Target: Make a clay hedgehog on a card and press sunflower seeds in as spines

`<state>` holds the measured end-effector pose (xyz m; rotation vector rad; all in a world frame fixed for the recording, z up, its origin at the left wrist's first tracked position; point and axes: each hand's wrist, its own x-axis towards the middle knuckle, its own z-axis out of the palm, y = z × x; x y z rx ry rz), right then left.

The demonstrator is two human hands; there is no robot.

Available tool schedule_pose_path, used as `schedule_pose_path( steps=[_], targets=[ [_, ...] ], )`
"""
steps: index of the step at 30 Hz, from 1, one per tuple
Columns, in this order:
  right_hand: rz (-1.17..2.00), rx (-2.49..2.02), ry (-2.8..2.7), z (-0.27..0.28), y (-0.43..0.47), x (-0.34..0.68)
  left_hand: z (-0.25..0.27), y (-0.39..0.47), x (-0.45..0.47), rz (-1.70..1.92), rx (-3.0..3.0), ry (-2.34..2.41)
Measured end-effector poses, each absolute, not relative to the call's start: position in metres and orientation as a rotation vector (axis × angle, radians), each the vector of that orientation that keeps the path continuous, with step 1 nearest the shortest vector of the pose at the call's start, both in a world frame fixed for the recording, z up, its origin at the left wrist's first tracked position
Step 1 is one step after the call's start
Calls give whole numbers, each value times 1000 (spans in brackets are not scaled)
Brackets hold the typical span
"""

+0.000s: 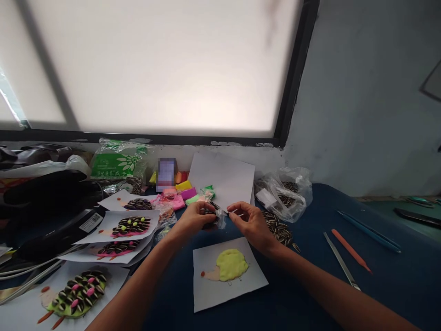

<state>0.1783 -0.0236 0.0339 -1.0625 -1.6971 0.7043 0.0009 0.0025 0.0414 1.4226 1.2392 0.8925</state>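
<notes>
My left hand (196, 215) is closed around a small clear plastic packet (221, 219) with something dark in it. Close to its right, my right hand (251, 225) has thumb and forefinger pinched together at a tiny dark bit that is too small to name. Below both hands lies a white paper card (206, 301) with a yellow-green clay hedgehog body (232, 265), a pale clay snout (211, 276) and a brown nose. Drawn feet show under the body. Striped sunflower seeds (277, 228) are heaped beside my right wrist.
Finished hedgehog cards (82, 294) lie at the left, near white cables. Behind are coloured clay packs (184, 185), a green seed bag (115, 158), white paper (222, 177) and a clear bag of seeds (292, 197). Blue tweezers (368, 231), an orange tool (351, 250) and a metal blade tool (341, 259) lie right.
</notes>
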Motion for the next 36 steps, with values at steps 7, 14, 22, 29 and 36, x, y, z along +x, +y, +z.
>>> schedule_pose_path(
  steps=[7, 14, 22, 29, 36],
  targets=[
    [928, -1072, -1620, 33, -19, 180, 30, 14, -17, 958, 1728, 1626],
    [1053, -1181, -1658, 32, -18, 180, 29, 6, -19, 849, 2100, 1899],
    [1105, -1264, -1691, 35, -16, 183, 48, 0, -8, 866, 2544, 1829],
    [1061, -1302, -1708, 34, -15, 185, 62, -12, -10, 189, 2179, 1417],
    [1026, -1325, -1766, 34, -17, 185, 61, -11, -17, 77, 2140, 1286]
  ],
)
